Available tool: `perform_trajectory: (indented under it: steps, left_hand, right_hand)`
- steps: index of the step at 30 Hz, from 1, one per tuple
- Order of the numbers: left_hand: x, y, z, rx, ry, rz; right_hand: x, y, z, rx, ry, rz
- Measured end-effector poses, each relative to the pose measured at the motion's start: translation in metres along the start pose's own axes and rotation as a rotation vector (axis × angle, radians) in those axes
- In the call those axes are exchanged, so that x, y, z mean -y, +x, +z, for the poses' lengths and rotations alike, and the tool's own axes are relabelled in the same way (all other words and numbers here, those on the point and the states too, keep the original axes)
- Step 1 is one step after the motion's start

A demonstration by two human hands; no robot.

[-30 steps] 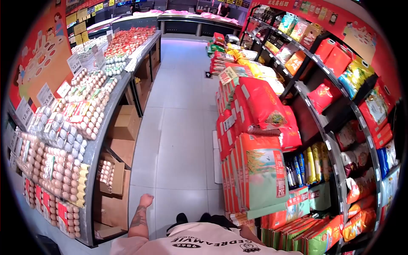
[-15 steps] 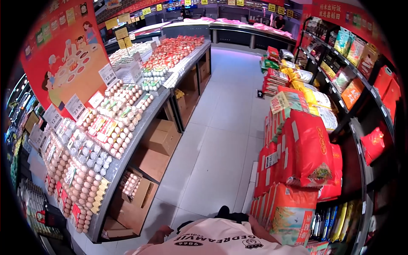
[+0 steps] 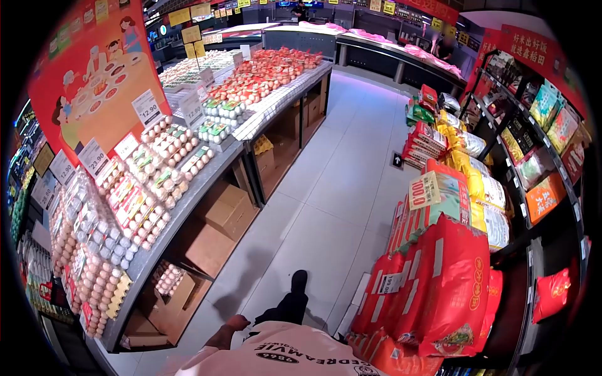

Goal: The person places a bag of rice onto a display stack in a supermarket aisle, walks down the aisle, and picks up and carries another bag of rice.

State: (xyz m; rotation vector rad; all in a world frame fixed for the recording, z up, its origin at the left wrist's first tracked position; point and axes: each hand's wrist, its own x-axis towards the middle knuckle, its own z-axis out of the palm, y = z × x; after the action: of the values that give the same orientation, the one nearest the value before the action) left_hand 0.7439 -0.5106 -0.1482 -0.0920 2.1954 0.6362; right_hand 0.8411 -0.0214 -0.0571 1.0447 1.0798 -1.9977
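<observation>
My left hand (image 3: 237, 323) hangs low beside my white printed shirt (image 3: 282, 351), over the floor. It touches nothing that I can see, and its fingers are too small and turned away to make out. Closest on that side is the egg stand (image 3: 207, 182), with a cardboard box of eggs (image 3: 168, 279) on its lower shelf. My right hand is outside the view. Stacked red rice bags (image 3: 448, 288) stand close on my right. One dark shoe (image 3: 299, 281) is stretched forward on the tiles.
Trays of brown eggs (image 3: 94, 285) and red-netted packs (image 3: 263, 75) fill the stand. Yellow and white bags (image 3: 489, 188) continue along the right, before a black shelf rack (image 3: 527, 103). A grey tiled aisle (image 3: 313, 207) leads to lit counters (image 3: 401, 50), where people stand.
My view has moved forward and swung left, so the rice bags look closer. One foot has stepped ahead. My left hand has swung forward, and my right hand has left the view.
</observation>
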Motion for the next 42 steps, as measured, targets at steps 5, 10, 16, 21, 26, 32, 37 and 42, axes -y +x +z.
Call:
perform_trajectory:
  steps: [5,10,16,21,26,32,37,42]
  left_hand:
    - [-0.068,0.123,-0.084,-0.010,0.182,0.040]
    - [-0.161,0.263,-0.180,-0.145,0.271,0.248]
    - [-0.329,0.332,-0.286,-0.325,-0.094,0.356]
    - [-0.392,0.350,-0.289,-0.225,-0.082,0.340]
    - [-0.364,0.353,-0.245,-0.056,0.155,0.275]
    - [-0.319,0.354,-0.248,0.009,0.283,-0.083]
    - [-0.367,0.385,-0.303,-0.302,-0.079,-0.228]
    - [-0.461,0.423,-0.317,-0.390,-0.437,-0.222]
  right_hand:
    - [0.083,0.011,-0.005,-0.111,-0.152,-0.058]
    - [0.170,0.036,0.024,-0.212,-0.183,-0.130]
    - [0.277,0.078,0.048,-0.274,-0.177,-0.162]
    - [0.358,0.122,0.043,-0.256,-0.213,-0.155]
    - [0.458,0.176,0.028,-0.179,-0.304,-0.128]
    - [0.576,0.221,-0.008,-0.100,-0.407,-0.099]
    - [0.663,0.238,-0.050,-0.088,-0.459,-0.085]
    - [0.744,0.259,-0.062,-0.098,-0.480,-0.080]
